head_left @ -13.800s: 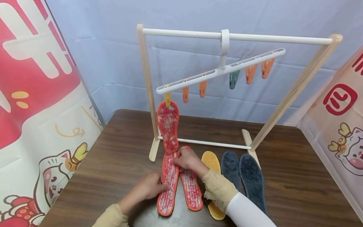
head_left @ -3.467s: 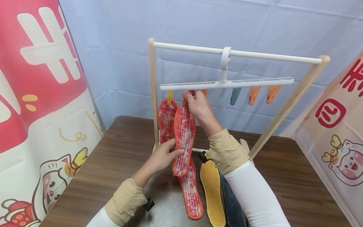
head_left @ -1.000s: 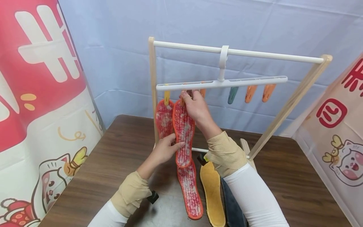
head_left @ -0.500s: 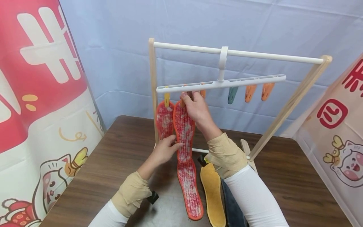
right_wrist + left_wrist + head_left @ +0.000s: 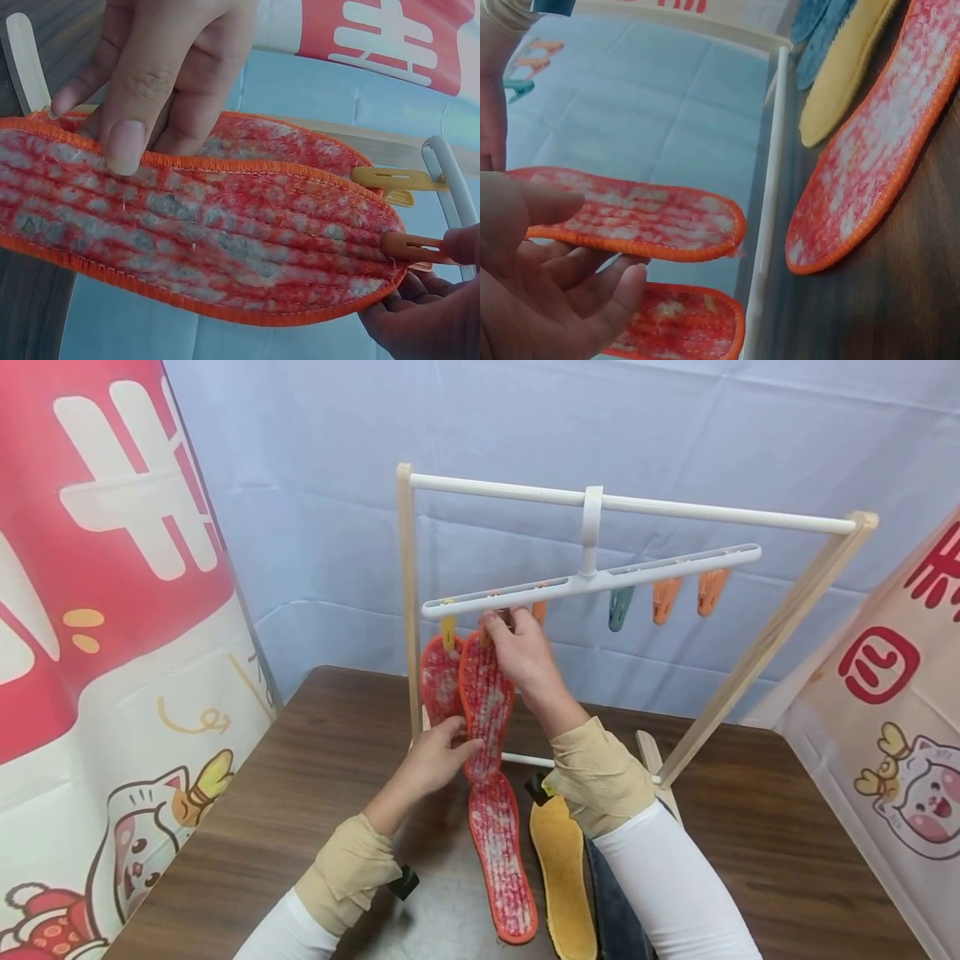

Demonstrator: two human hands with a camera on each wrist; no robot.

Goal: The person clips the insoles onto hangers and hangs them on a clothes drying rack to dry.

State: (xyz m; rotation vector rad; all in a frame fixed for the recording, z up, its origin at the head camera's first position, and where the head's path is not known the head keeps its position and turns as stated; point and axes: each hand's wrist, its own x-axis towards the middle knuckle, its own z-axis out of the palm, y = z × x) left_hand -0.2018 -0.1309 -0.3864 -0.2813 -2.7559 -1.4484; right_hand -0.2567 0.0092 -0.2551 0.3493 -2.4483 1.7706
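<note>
My right hand (image 5: 525, 652) pinches an orange clothespin (image 5: 409, 246) under the white hanger bar (image 5: 588, 582). The clothespin's jaws stand over the top edge of a red-and-white insole (image 5: 489, 702) with orange trim. Lower down, my left hand (image 5: 433, 758) holds that insole by its left edge, thumb in front and fingers behind. Beside and behind it, another red insole (image 5: 441, 681) hangs from a yellow clothespin (image 5: 448, 631). A third red insole (image 5: 502, 852) lies on the table below, its top overlapped in the head view by the held one.
A wooden stand with a white top rail (image 5: 712, 512) carries the hanger, which tilts down to the left. Green (image 5: 619, 608) and orange clothespins (image 5: 666, 600) hang on its right half. A yellow insole (image 5: 562, 868) and dark blue insoles (image 5: 617, 893) lie partly under my right arm.
The held insole has come up from the table to the orange clothespin. Over the last second, the hanger's left end has dipped and its right end risen; both hands stay on.
</note>
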